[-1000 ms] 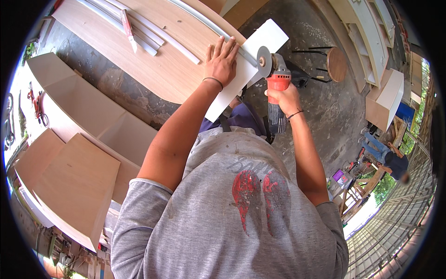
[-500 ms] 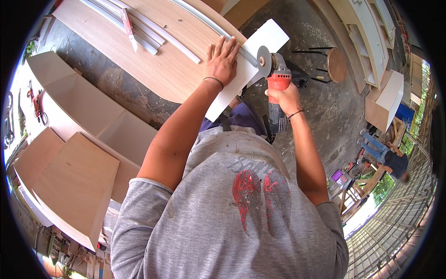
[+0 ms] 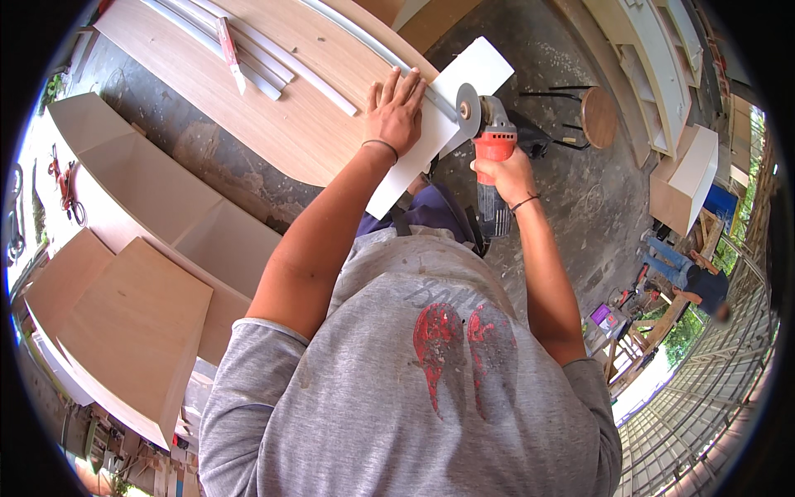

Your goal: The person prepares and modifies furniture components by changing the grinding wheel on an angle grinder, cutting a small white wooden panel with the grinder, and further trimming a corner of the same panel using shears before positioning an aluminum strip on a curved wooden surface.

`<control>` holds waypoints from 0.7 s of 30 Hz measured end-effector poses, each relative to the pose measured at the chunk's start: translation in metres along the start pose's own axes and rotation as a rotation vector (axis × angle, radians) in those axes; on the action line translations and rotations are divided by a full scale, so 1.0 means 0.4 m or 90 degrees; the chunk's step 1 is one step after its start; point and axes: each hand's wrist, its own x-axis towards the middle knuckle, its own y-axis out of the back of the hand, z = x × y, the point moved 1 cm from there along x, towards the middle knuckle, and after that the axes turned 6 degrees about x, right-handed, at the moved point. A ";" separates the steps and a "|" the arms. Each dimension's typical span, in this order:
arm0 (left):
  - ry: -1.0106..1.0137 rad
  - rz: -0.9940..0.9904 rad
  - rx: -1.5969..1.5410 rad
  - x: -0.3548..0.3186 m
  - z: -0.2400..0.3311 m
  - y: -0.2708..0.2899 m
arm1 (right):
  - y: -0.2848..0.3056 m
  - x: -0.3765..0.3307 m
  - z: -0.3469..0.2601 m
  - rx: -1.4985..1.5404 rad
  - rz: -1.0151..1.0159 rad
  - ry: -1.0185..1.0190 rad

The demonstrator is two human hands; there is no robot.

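Left hand: the left hand point(image 3: 396, 112) lay flat, fingers spread, near the upper centre of the frame, pressing on the white board point(image 3: 439, 124) where that overlapped the long wooden panel point(image 3: 281, 108). Clamped on nothing; it seemed to pin the piece so it would not shift under the tool.

Right hand: the right hand point(image 3: 503, 172) was closed tight around the body of the angle grinder point(image 3: 490, 141), right of centre, wrist cocked to keep the disc upright.

Grinder disc: the grey disc point(image 3: 467, 111) stood on edge at the right side of the white board, just beside the left hand's fingertips. Whether it touched the board I could not tell.

White board: a narrow white strip running diagonally from upper right down to the centre, its lower end overhanging the panel's edge, probably so the disc had free space beneath.

Wooden panel: a broad pale-brown sheet across the upper left, serving as the bench.

Trim strips: several grey-white strips point(image 3: 248, 62) lay along the panel at upper left, well apart from the hands.

Cabinet: an open pale carcass point(image 3: 149, 199) lay on the concrete floor at left.

Stool: a round-topped stool point(image 3: 598, 116) stood at upper right, beyond the grinder.
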 end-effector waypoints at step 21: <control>0.004 -0.001 0.004 0.002 0.000 0.004 | -0.002 0.011 0.007 -0.041 0.014 0.006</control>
